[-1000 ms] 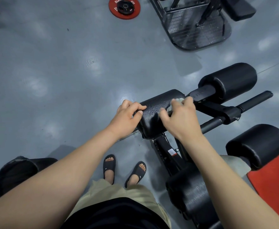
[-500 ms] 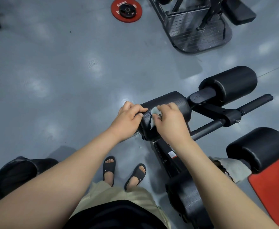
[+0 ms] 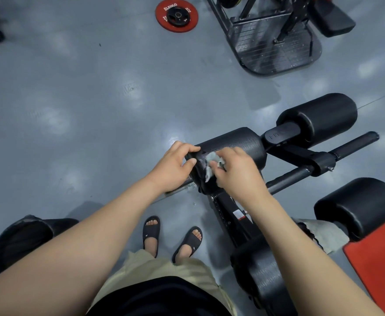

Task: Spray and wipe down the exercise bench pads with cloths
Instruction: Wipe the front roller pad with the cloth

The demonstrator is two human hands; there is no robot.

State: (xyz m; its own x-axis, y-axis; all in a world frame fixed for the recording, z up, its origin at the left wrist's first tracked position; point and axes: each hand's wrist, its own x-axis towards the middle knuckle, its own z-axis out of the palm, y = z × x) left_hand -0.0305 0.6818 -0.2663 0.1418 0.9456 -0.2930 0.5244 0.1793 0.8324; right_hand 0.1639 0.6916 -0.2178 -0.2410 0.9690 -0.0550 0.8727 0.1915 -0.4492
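Left hand (image 3: 172, 171) curled round the near end of the black cylindrical foam roller pad (image 3: 241, 142), thumb on the end face. Small crumpled grey cloth (image 3: 210, 164) just right of it, pressed on the droplet-speckled pad, pinched by right hand (image 3: 239, 173), fingers bent.

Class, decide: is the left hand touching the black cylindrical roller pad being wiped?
Touching. Head view shows the left hand curled over the near end of the black cylindrical roller pad.

Grey gym floor (image 3: 73, 99), glossy under the lights. Red weight plate (image 3: 176, 15) lies flat at twelve o'clock, black rack base (image 3: 278, 55) at one, the bench (image 3: 262, 281) stands at three, red mat (image 3: 378, 270) at four o'clock.
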